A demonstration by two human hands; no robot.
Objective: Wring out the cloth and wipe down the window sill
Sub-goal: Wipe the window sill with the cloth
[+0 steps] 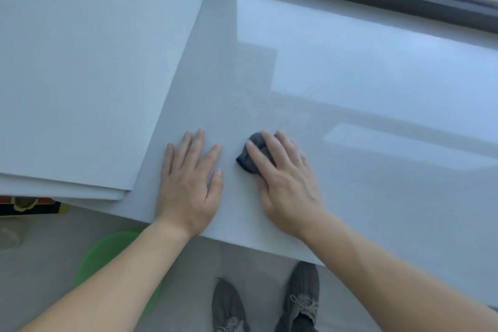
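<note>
We see a pale grey window sill point(350, 94) carrying stacked white sheets point(80, 67) on its left, our left hand point(188, 183) flat near the front edge, and a dark cloth point(253, 149) under our right hand point(285, 183).

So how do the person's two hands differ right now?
The left hand lies bare on the window sill, while the right hand presses down on a bunched dark grey cloth. The left hand sits nearer the sill's left end; the right hand is further along. Both are flat, palms down, near the front edge.

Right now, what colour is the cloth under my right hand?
Dark grey, a bunched cloth on the pale sill, seen in the head view.
</note>
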